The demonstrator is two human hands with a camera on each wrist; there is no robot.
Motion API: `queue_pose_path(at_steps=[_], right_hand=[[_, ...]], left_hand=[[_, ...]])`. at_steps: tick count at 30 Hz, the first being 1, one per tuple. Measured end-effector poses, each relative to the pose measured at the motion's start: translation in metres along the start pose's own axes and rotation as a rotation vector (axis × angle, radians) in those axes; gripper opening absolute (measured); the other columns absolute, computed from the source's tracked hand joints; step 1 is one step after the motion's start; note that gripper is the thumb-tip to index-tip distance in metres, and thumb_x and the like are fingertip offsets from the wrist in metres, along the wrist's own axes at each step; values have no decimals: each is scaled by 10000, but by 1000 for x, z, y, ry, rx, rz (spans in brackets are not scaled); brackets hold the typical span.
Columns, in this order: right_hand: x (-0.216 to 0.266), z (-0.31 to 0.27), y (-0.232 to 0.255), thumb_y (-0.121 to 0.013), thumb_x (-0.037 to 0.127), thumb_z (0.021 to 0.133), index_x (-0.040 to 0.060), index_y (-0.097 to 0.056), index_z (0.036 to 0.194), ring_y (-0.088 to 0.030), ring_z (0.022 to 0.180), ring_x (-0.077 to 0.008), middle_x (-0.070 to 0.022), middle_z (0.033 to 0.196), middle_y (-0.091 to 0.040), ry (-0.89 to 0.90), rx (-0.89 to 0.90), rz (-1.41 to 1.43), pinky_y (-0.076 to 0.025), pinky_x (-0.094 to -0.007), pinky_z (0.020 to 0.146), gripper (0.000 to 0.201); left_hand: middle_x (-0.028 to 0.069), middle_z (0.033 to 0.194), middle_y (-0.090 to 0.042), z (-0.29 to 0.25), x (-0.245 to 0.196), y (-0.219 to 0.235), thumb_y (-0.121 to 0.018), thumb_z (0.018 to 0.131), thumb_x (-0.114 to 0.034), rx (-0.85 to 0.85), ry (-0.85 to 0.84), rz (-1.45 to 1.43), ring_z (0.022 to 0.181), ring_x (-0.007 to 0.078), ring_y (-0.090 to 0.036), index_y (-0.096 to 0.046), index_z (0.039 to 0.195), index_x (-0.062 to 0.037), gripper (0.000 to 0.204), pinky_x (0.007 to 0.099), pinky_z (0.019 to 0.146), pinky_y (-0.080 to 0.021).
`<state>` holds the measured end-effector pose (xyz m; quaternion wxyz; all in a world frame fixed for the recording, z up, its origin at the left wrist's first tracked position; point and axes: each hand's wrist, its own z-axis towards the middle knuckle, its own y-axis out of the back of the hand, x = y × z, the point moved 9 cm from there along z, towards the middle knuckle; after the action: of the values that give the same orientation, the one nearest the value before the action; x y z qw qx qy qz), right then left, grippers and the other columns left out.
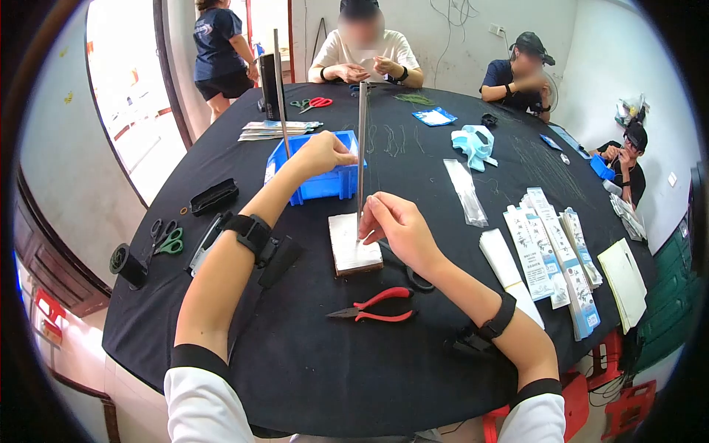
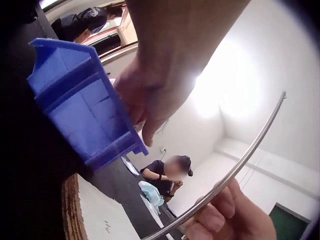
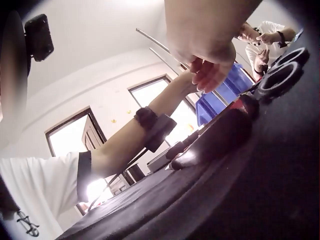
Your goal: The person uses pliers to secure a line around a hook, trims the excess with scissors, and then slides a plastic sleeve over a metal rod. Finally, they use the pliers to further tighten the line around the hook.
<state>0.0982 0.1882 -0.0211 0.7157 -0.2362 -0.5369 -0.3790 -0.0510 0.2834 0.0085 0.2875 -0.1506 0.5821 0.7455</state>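
A metal rod (image 1: 362, 140) rises from a white-topped block (image 1: 354, 255). My left hand (image 1: 322, 153) is over a blue bin (image 1: 325, 184), its bent fingers close to the rod's middle. In the left wrist view, the left hand (image 2: 155, 97) partly hides behind the bin (image 2: 82, 105). My right hand (image 1: 399, 227) is beside the rod's lower part, thumb and fingertips close together just above the block. Curled fingers of the right hand (image 2: 225, 217) show by the rod (image 2: 220, 187). Whether either hand pinches something thin, I cannot tell.
Red-handled pliers (image 1: 380, 304) lie in front of the block. Scissors (image 1: 166, 238), a dark spool (image 1: 128, 266) and a black tray (image 1: 214, 196) are left. A second rod (image 1: 281, 88) stands behind the bin. Printed packets (image 1: 535, 251) lie right. People sit across the table.
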Motion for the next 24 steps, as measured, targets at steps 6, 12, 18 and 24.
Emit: queue_pose_path(at_steps=[6, 12, 18, 24], right_hand=[[1, 0, -1, -402, 180, 967, 11, -539, 808, -592, 669, -111, -54, 717, -578, -19, 32, -44, -524, -241, 598, 269], [1, -3, 4, -462, 139, 916, -8, -601, 809, -626, 662, -119, -74, 726, -626, -75, -31, 22, -517, -230, 572, 229], [8, -12, -3, -516, 152, 893, -21, -651, 978, -654, 617, -145, -127, 762, -670, -148, 108, 84, -527, -217, 583, 236], [5, -12, -14, -552, 165, 886, -4, -666, 932, -553, 522, -73, -22, 625, -590, -215, 221, 122, -463, -192, 504, 209]], left_hand=[[114, 784, -679, -20, -16, 23, -639, 816, -176, -142, -120, -127, 716, 157, -639, -681, 899, 32, 227, 278, 688, -489], [83, 774, -591, -80, -45, 69, -569, 871, -151, -264, 22, -692, 658, 177, -653, -609, 950, 24, 196, 253, 536, -547], [86, 825, -549, -116, -56, 59, -569, 874, -157, -171, 149, -717, 599, 197, -652, -563, 1002, 23, 221, 250, 442, -530], [113, 852, -565, -111, -55, 43, -583, 882, -180, -225, 102, -784, 617, 200, -655, -554, 1038, 11, 248, 245, 462, -529]])
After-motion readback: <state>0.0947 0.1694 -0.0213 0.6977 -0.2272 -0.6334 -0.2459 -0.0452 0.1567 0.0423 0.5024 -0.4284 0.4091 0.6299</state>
